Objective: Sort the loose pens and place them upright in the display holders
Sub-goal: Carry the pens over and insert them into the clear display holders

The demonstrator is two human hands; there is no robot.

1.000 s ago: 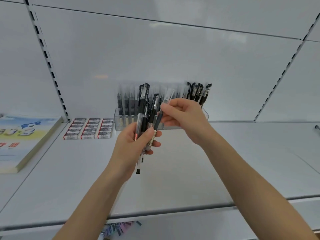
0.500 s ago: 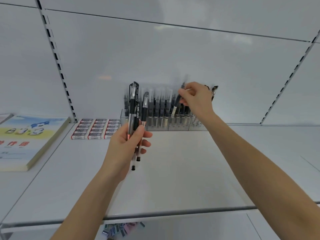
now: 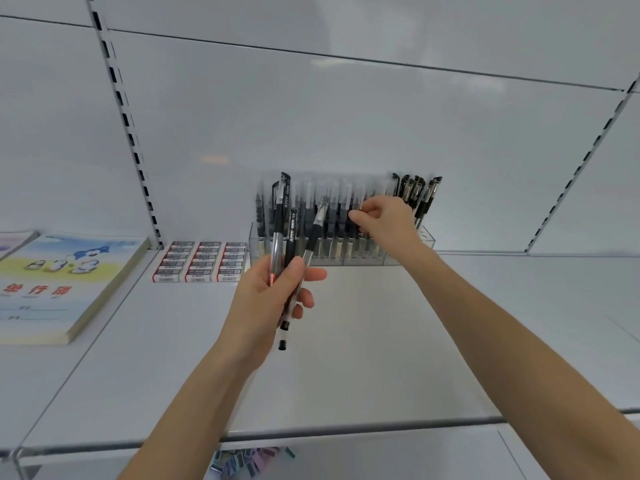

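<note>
Your left hand (image 3: pixel 273 296) is raised in front of the display holder (image 3: pixel 427 239), thumb and fingers wrapped round a bunch of pens (image 3: pixel 290 237). Your right arm stretches forward. Your right hand (image 3: pixel 384 220) is against the holder's standing pens (image 3: pixel 332 216), fingers curled; any pinch is unclear.

**Head view.** L. hand (image 3: pixel 273 292) grips a bundle of loose pens (image 3: pixel 289 233), caps up and slightly fanned, above the white shelf (image 3: pixel 363 358). R. hand (image 3: pixel 386 221), fingers curled, pinches one of the standing pens (image 3: pixel 341 216) in the clear holder (image 3: pixel 426 241) at the shelf's back. Black-capped pens (image 3: pixel 414 194) stand at the holder's r. end. Boxed erasers (image 3: pixel 201 261) lie just l. of the holder, with an exercise book (image 3: pixel 65 278) further l.
</note>
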